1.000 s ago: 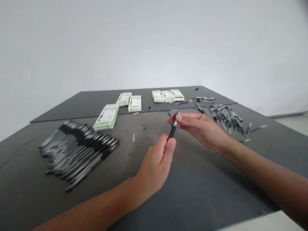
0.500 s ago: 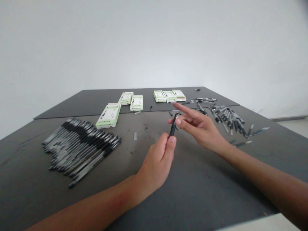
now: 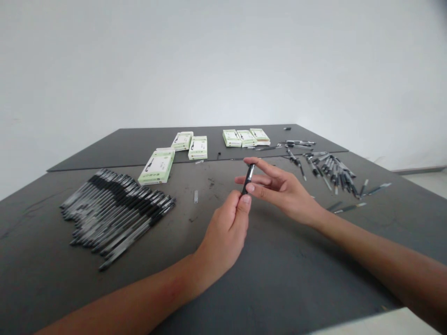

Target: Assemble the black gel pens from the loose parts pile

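A black pen (image 3: 249,177) points up and away from me over the middle of the table. My left hand (image 3: 226,228) is wrapped round its lower part, which the fingers hide. My right hand (image 3: 284,190) has its index fingertip on the pen's capped top end and its thumb against the side, so the cap sits between them. The other right fingers stretch out behind the pen. To the left lies a row of capped black pens (image 3: 118,209) side by side. A loose heap of pens (image 3: 335,172) is on the right.
Green and white pen boxes (image 3: 157,166) lie left of centre, with more boxes (image 3: 246,138) at the back. A small clear plastic piece (image 3: 196,197) lies left of my hands. Pen parts (image 3: 349,208) are scattered at the right. A white wall (image 3: 223,60) stands behind the table.
My right index finger has come down from stretched out above the pen to press on its top end. Both hands have shifted slightly left with the pen.
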Action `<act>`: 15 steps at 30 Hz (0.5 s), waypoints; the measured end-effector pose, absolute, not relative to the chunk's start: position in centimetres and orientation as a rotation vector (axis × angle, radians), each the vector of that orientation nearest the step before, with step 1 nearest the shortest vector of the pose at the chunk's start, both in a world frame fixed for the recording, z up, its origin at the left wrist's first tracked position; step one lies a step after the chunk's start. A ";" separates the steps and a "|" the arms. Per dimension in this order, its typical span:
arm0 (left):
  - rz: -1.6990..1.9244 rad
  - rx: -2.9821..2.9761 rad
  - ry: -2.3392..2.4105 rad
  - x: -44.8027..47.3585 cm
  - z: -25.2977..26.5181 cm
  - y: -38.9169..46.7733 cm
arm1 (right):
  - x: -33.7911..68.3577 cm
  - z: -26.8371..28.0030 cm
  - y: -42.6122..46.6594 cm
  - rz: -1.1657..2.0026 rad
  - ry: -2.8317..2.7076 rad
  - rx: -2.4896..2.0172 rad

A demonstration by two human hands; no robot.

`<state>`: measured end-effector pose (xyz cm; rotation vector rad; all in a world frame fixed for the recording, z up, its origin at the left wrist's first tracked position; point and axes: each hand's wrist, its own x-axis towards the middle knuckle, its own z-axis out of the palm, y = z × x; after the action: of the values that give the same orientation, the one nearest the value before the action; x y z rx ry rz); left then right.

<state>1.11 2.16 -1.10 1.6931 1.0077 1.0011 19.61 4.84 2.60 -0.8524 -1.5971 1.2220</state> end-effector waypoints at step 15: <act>1.017 1.630 0.993 1.1 -0.9 2.1 | 19.3 2.2 4.7 1.340 -1.567 -0.873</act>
<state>1.07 2.10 -0.86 1.6296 0.9929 1.0169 19.34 4.66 2.20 -0.8726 -1.5667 1.3404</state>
